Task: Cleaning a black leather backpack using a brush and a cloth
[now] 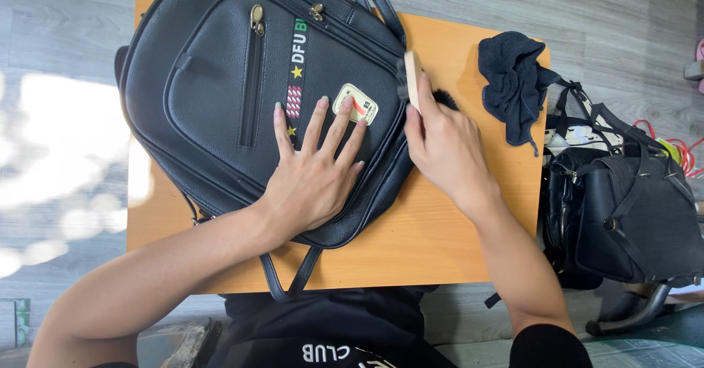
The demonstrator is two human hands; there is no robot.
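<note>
Flat on the black backpack (220, 89), the left hand (315, 170) lies palm down with fingers spread wide, its forearm reaching in from the lower left. Just beside it, the right hand (447, 148) is clamped on a wooden-backed brush (415, 78), held at the backpack's right edge with the bristles turned away. Both rest over the orange desk (433, 236), where a dark cloth (513, 78) sits crumpled at the far right corner.
</note>
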